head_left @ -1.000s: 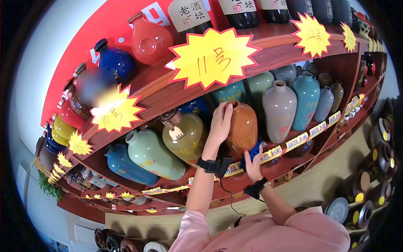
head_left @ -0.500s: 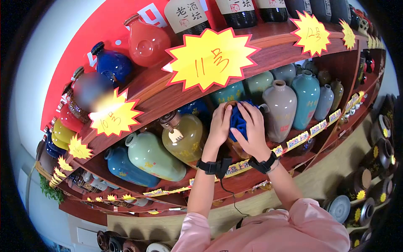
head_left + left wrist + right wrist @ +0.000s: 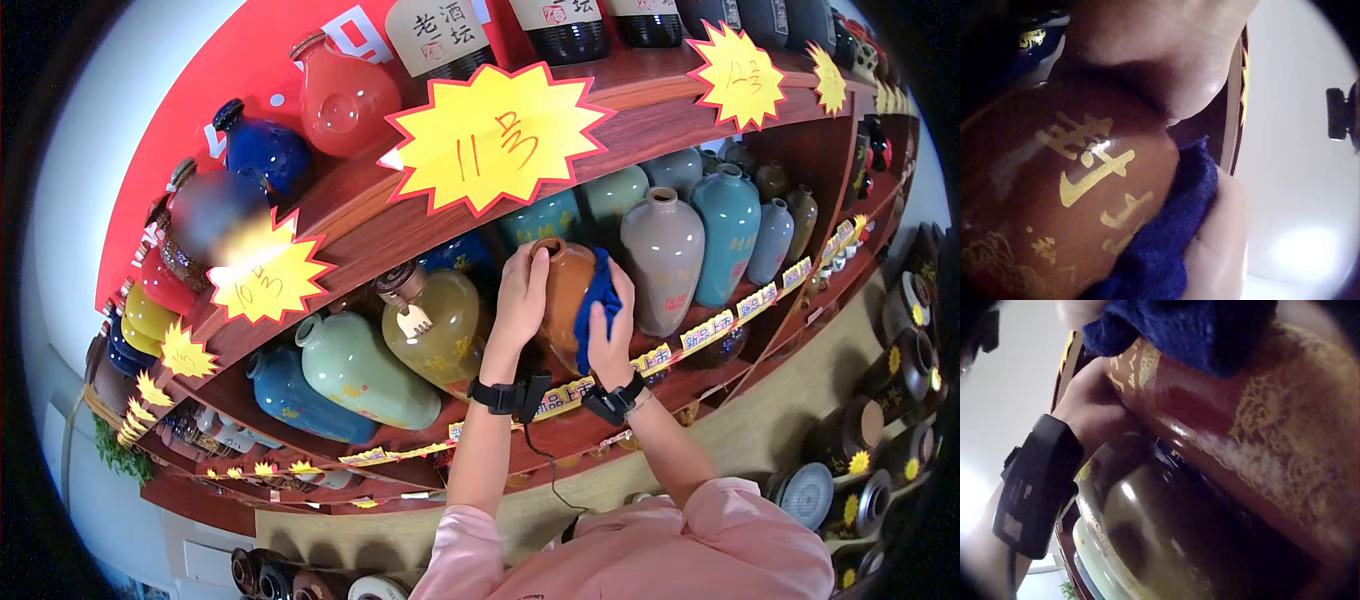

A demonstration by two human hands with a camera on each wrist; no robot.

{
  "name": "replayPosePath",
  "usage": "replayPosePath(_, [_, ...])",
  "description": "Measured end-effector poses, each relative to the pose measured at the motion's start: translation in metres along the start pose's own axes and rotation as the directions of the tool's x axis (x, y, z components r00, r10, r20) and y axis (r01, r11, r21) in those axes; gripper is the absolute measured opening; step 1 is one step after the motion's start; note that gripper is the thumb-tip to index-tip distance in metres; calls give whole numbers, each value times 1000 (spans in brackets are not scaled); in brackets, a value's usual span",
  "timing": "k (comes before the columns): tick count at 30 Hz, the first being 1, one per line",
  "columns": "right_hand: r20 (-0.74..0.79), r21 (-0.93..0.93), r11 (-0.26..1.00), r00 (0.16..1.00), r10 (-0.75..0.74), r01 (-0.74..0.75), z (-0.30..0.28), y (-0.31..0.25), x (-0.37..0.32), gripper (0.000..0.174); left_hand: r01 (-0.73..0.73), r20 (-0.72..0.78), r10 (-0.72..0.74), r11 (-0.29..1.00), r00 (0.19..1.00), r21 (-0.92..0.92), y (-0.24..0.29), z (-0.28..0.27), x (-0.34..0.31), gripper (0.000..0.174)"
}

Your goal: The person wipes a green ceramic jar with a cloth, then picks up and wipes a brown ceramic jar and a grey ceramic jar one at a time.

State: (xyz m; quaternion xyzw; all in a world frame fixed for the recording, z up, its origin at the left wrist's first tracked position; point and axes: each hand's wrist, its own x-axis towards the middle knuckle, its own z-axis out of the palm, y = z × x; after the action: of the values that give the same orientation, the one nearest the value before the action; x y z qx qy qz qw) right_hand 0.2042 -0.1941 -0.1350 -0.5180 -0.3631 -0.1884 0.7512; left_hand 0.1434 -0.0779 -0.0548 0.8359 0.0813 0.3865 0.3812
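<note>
A glossy orange-brown jar (image 3: 570,290) with gold lettering stands tilted on the middle shelf. My left hand (image 3: 520,300) holds it at the left shoulder, thumb close by the open mouth. Against the jar's right side my right hand (image 3: 613,335) presses a dark blue cloth (image 3: 597,305), its fingers over the far side and its thumb in front. The left wrist view shows the cloth (image 3: 1166,244) lying along the jar's curve beside the gold characters. From the right wrist, the cloth (image 3: 1185,331) covers part of the jar's upper side, above a gold pattern.
Close on the left stands an olive jar (image 3: 440,320) with a small wooden tag, then a pale green jar (image 3: 365,370). A grey jar (image 3: 662,260) is just right of the cloth. Overhead runs a shelf edge (image 3: 640,110) with starburst signs; yellow labels (image 3: 640,365) line the lower edge.
My right hand has carried the cloth from low on the jar's right up over its upper front, then back to its right side. The left hand keeps its hold on the jar.
</note>
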Motion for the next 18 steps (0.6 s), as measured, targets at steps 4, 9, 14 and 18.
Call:
replayPosePath(4, [-20,250,802,825,564,-542,-8,57,-42,45,-15,-26,15,1000,1000,15,-2,1,-1,38])
replayPosePath(9, [-66,183,688,689,722,-703,-13,83,-80,50,-10,-29,10,1000,1000,17,1,2,-1,37])
replayPosePath(14, [-137,180,684,670,729,-707,-13,84,-85,48,-15,-38,17,999,999,33,-4,3,-2,38])
replayPosePath(18, [-197,17,787,770,607,-616,-18,82,-85,37,14,-45,-12,999,999,44,-2,3,-2,38])
